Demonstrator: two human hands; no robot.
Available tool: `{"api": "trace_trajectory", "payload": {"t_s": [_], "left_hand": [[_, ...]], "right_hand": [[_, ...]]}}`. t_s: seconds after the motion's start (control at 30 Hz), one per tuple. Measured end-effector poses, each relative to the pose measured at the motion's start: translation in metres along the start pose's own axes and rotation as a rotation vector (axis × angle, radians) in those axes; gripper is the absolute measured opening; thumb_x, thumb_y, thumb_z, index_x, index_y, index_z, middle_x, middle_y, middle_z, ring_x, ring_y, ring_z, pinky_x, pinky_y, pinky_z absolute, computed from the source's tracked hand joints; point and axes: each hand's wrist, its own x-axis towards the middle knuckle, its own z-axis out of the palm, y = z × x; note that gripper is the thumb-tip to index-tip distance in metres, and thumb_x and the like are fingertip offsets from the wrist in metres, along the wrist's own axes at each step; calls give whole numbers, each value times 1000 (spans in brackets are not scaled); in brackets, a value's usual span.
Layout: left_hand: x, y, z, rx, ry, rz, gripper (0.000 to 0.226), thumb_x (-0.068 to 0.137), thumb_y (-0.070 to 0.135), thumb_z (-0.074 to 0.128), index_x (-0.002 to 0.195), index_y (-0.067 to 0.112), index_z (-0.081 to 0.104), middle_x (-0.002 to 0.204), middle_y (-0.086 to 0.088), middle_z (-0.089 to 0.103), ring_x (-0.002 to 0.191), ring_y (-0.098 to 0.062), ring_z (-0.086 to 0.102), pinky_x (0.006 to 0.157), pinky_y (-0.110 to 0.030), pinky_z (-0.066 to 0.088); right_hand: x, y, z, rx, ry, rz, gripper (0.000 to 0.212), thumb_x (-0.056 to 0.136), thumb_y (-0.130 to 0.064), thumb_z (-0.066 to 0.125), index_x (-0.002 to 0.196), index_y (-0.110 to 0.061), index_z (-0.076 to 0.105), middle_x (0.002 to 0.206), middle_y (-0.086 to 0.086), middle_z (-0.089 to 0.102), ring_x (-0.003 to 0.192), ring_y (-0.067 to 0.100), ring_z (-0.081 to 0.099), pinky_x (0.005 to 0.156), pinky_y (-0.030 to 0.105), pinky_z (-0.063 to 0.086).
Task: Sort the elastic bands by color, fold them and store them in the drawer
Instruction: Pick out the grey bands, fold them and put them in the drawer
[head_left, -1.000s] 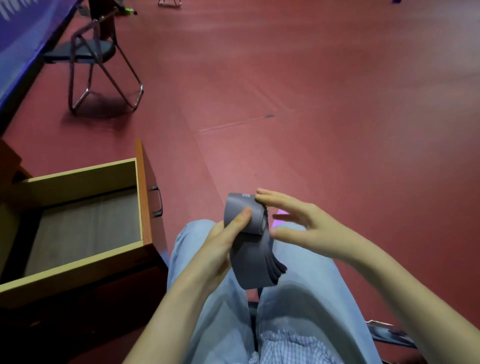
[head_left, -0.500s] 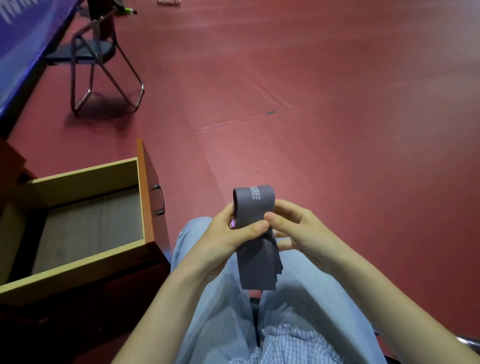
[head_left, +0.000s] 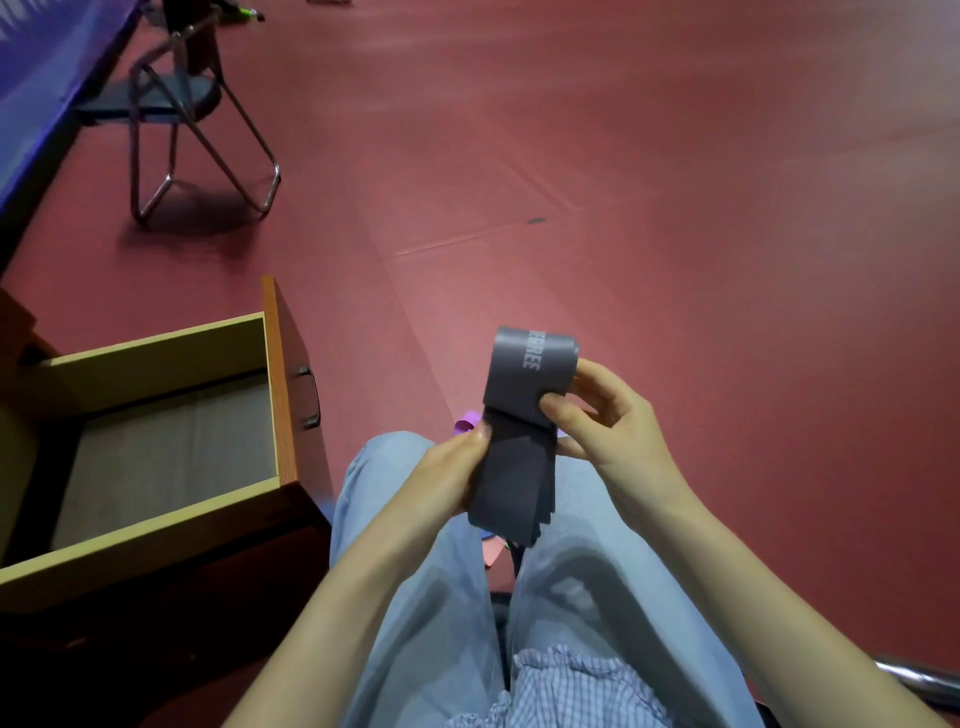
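A folded stack of grey elastic bands (head_left: 519, 436) with pale lettering stands upright above my knees. My left hand (head_left: 447, 473) grips its lower left edge, fingers curled behind it. My right hand (head_left: 608, 421) pinches the folded upper part from the right, thumb on the front. A purple band (head_left: 467, 422) peeks out behind my left hand, and a pink band (head_left: 493, 552) shows between my legs. The open wooden drawer (head_left: 156, 525) lies to the left with nothing visible on its grey bottom.
A folding metal chair (head_left: 176, 109) stands on the red floor at the far left, beside a blue-covered table edge (head_left: 47, 88). My legs in light blue trousers (head_left: 415, 597) fill the lower middle. A metal bar (head_left: 919, 675) shows at lower right.
The grey bands were folded over and turned upright. My right hand went from open fingers at the top to pinching the fold; my left slid down to the lower edge.
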Motion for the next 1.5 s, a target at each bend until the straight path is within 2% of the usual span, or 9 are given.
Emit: {"api": "trace_trajectory", "payload": {"t_s": [0.17,0.3,0.43,0.53,0.63,0.87,1.03,1.2,1.5], "left_hand": [[-5,6,0,-56,26,99,30,94,39,37,92,31,66,98,10,72,95,-5,66,87,-26,50],[-9,7,-3,-146,22,56,48,96,41,24,74,26,64,57,16,69,56,8,63,54,-7,47],[-7,1,-1,-417,-40,-56,63,92,55,13,94,19,65,85,6,75,91,-6,66,78,-23,47],[-7,-4,-1,-577,-62,-126,68,89,61,17,100,14,65,89,-7,74,86,-19,69,78,-32,49],[-9,-5,0,-604,-125,-155,69,84,63,26,108,10,64,99,-13,72,90,-24,68,81,-37,50],[-8,-9,7,-497,-144,-103,46,73,43,51,108,16,64,95,-7,72,87,-19,66,73,-30,53],[-4,-10,15,-361,-35,-30,30,90,21,36,102,12,62,85,-3,70,71,-11,66,61,-24,52],[-3,2,23,-357,99,71,27,90,7,36,98,9,62,94,-13,65,81,-22,62,66,-25,54],[-9,7,6,-487,178,113,40,64,17,44,99,13,63,94,-10,68,85,-22,63,78,-31,49]], "right_hand": [[3,1,5,-30,14,-122,38,78,4,62,95,-30,60,91,-13,67,78,-1,65,66,16,52],[4,7,3,-162,-19,-159,46,74,3,67,94,-37,61,90,-20,68,89,1,63,80,22,53],[-1,12,-1,-254,-156,-231,45,75,5,64,98,-34,60,109,-14,60,103,-5,56,92,17,47],[-4,17,-6,-264,-331,-139,44,76,8,57,99,-29,59,118,-12,55,111,-8,51,98,14,41],[-6,18,-15,-127,-391,12,43,74,18,45,90,-20,59,117,-10,55,106,-13,52,90,9,43],[-9,23,-23,-115,-310,95,45,54,-1,35,62,-27,70,112,-22,62,112,-20,44,72,-1,38],[-7,28,-21,49,-239,149,43,65,-9,46,94,-34,65,115,-24,61,119,-2,47,100,20,38],[-7,42,-21,190,-310,375,56,70,-43,61,123,-32,48,133,-2,52,121,14,52,99,36,43],[12,43,5,226,-534,501,44,82,-37,48,123,-19,53,123,8,62,113,22,59,99,43,44]]}}
